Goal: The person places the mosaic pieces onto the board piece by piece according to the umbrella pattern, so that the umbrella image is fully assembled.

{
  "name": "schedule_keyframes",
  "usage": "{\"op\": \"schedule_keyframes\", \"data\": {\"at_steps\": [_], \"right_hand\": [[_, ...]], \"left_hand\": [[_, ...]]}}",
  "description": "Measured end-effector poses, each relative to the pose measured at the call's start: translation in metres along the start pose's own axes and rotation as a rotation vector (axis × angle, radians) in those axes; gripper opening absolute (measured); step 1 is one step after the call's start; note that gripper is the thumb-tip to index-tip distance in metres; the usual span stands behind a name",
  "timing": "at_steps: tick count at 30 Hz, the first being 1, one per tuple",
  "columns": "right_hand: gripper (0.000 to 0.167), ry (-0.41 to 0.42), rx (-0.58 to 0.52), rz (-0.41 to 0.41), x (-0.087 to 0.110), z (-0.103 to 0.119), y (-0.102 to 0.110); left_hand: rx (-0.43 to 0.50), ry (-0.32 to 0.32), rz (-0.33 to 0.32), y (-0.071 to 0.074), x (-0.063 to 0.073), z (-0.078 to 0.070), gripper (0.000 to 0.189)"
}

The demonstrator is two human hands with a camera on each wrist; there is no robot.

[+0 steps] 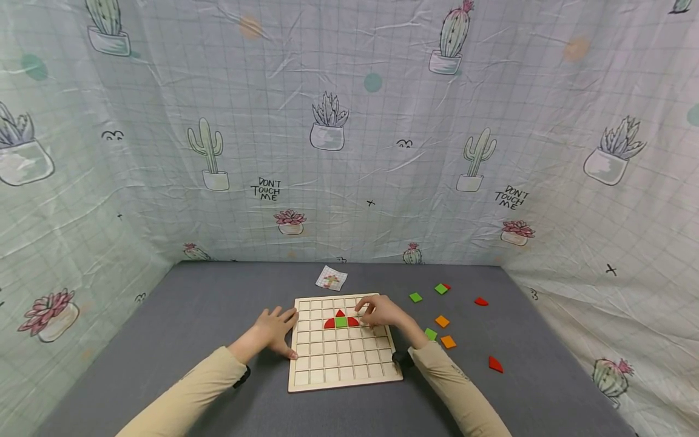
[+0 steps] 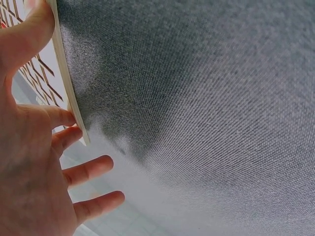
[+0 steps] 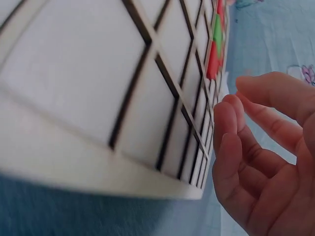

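A pale wooden grid board (image 1: 317,363) lies on the table, with a green square tile (image 1: 341,322) set in it. Above that tile sits a red triangle (image 1: 340,313); on its left and right are red quarter-round tiles, the left one (image 1: 329,323) and the right one (image 1: 353,321). My left hand (image 1: 273,331) rests at the board's left edge with fingers spread and thumb on the rim. Over the board's right part, my right hand (image 1: 380,311) is loosely bent beside the right red tile. No piece shows between its fingers (image 3: 229,118) in the right wrist view.
Beyond the board lies a small printed card (image 1: 331,278). To the right, loose tiles are scattered: green squares (image 1: 416,297), orange squares (image 1: 448,342) and red pieces (image 1: 496,364). A cactus-print sheet (image 1: 349,200) hangs behind the grey table (image 1: 229,303) and along its sides.
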State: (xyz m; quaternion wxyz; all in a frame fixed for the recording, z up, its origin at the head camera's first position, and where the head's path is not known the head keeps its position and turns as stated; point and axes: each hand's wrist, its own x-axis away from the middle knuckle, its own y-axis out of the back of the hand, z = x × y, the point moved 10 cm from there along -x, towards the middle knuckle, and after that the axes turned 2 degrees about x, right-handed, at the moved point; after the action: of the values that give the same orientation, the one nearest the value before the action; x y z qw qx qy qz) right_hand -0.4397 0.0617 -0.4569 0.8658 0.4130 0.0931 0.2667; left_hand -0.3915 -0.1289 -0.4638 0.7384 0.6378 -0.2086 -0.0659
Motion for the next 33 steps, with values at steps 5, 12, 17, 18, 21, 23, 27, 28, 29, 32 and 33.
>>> {"op": "schedule_keyframes", "data": {"at_steps": [5, 12, 17, 18, 21, 23, 27, 28, 29, 32, 33], "right_hand": [[0.026, 0.051, -0.018, -0.008, 0.010, 0.004, 0.012], [0.029, 0.082, -0.048, -0.032, 0.033, 0.004, 0.030], [0.028, 0.100, -0.035, -0.048, 0.055, -0.002, 0.040], [0.029, 0.101, -0.029, -0.047, 0.060, -0.004, 0.042], [0.028, 0.104, 0.018, -0.060, 0.074, -0.013, 0.046], [0.026, 0.099, 0.040, -0.067, 0.085, -0.017, 0.049], [0.025, 0.092, 0.056, -0.062, 0.108, -0.024, 0.050], [0.024, 0.095, 0.054, -0.059, 0.113, -0.024, 0.050], [0.024, 0.096, 0.057, -0.056, 0.119, -0.025, 0.050], [0.025, 0.100, 0.048, -0.034, 0.135, -0.027, 0.048], [0.025, 0.103, 0.039, -0.026, 0.140, -0.028, 0.046]], "left_hand": [[0.009, -0.006, -0.002, 0.001, 0.000, -0.001, 0.096], [0.009, -0.007, -0.007, 0.003, 0.000, -0.001, 0.096], [0.002, -0.007, 0.002, 0.000, -0.002, 0.000, 0.097], [0.003, -0.007, 0.005, 0.000, -0.002, 0.000, 0.097], [0.010, -0.007, 0.011, 0.000, -0.002, -0.001, 0.097], [0.012, -0.008, 0.014, 0.000, -0.001, -0.001, 0.097], [0.014, -0.015, 0.007, 0.002, 0.001, -0.002, 0.096], [0.014, -0.017, 0.004, 0.002, 0.001, -0.002, 0.096], [0.016, -0.021, -0.001, 0.003, 0.001, -0.003, 0.096], [0.019, -0.024, -0.007, 0.004, 0.001, -0.003, 0.095], [0.021, -0.024, -0.007, 0.004, 0.001, -0.003, 0.095]]}}
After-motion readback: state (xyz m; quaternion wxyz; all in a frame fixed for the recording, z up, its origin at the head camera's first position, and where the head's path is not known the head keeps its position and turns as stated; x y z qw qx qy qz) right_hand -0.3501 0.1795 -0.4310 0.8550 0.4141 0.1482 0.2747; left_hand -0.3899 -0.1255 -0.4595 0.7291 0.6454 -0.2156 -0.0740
